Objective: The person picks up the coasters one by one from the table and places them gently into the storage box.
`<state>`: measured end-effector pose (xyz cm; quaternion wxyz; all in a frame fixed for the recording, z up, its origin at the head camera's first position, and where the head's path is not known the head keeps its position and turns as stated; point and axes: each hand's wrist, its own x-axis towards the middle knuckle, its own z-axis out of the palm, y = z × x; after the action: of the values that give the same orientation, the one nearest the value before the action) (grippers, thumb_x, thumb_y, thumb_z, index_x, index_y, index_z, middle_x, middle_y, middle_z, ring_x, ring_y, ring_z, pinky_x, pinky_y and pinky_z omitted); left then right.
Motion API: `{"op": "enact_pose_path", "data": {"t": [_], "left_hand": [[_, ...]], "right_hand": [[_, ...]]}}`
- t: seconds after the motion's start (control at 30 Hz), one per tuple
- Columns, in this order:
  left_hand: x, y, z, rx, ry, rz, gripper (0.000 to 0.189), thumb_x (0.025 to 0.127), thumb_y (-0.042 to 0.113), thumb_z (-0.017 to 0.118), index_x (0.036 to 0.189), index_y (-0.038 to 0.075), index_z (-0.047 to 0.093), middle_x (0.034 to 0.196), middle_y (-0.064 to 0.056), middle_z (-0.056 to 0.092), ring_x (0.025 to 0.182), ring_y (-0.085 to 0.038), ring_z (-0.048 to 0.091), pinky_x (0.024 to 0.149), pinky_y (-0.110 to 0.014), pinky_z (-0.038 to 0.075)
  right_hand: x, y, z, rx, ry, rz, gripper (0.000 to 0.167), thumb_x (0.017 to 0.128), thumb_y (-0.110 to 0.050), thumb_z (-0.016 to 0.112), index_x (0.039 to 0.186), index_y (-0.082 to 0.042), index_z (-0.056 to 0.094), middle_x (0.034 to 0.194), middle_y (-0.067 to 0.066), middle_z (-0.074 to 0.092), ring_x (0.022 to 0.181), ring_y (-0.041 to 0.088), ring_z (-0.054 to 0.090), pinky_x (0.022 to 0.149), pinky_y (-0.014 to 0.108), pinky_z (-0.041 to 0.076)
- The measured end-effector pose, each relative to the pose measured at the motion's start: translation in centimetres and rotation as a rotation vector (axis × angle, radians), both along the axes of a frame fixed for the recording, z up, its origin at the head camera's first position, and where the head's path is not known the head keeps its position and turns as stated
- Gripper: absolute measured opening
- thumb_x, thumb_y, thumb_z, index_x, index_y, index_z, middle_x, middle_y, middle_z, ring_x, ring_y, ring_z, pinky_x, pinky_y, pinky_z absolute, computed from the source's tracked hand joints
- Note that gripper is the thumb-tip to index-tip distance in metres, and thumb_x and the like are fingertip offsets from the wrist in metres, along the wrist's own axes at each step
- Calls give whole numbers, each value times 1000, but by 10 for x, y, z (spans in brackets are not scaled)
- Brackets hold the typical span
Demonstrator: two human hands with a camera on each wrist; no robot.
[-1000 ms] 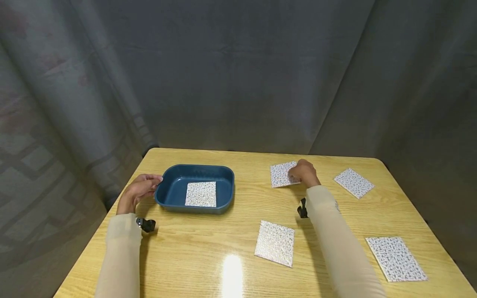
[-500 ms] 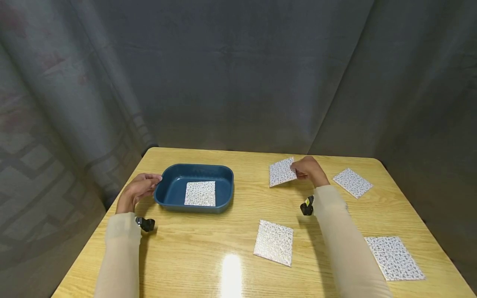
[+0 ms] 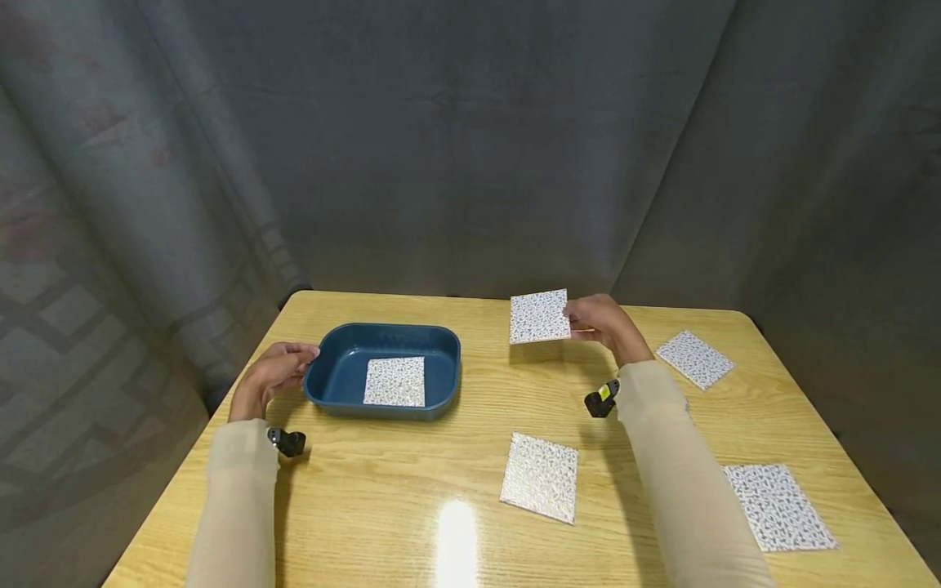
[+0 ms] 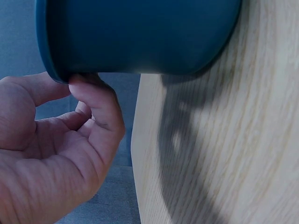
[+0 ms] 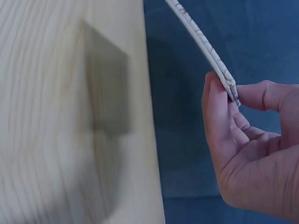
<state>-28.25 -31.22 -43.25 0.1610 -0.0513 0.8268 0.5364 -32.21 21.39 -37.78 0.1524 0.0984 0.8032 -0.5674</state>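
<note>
At the table's left, my left hand (image 3: 274,377) pinches the rim of a dark blue rectangular tub (image 3: 382,412); the left wrist view shows thumb and finger meeting at the tub's edge (image 4: 44,46). One thin white patterned square (image 3: 395,382) lies flat inside it. Near the back edge, my right hand (image 3: 604,320) holds a similar patterned square (image 3: 539,316) by its right side, raised off the table. In the right wrist view, this square (image 5: 201,39) is seen edge-on, pinched between thumb and fingers, with its shadow on the wood.
Three more patterned squares lie on the wooden table (image 3: 382,490): one at front centre (image 3: 541,478), one at back right (image 3: 695,359) and one at front right (image 3: 781,508). Grey curtains (image 3: 456,163) hang behind the table and at its sides.
My right hand has lifted its patterned square from the table and carried it up and slightly left. The left hand stays at the tub's rim.
</note>
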Motion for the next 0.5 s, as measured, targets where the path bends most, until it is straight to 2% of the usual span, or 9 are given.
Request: {"op": "enact_pose_path", "data": {"t": [0.1, 0.23, 0.5], "left_hand": [[0, 0, 0, -3, 2, 4, 41, 107, 15, 42, 136, -14, 45, 95, -1, 57, 82, -10, 58, 75, -22, 53], [0, 0, 1, 1, 1, 1, 41, 107, 14, 41, 137, -15, 44, 94, -1, 56, 81, -9, 58, 75, -22, 52], [0, -1, 1, 11, 8, -3, 41, 107, 14, 41, 137, -15, 44, 90, 1, 54, 79, -8, 55, 74, -24, 51]], "right_hand": [[0, -7, 5, -65, 12, 11, 34, 96, -15, 54, 122, 7, 52, 100, 8, 52, 84, 16, 57, 72, 22, 55], [1, -17, 10, -161, 29, 31, 28, 97, -13, 54, 118, 4, 53, 96, 6, 52, 81, 14, 57, 70, 21, 55], [3, -43, 17, -309, 53, 95, 4, 97, -7, 54, 97, -3, 56, 83, 1, 55, 71, 10, 59, 68, 23, 56]]}}
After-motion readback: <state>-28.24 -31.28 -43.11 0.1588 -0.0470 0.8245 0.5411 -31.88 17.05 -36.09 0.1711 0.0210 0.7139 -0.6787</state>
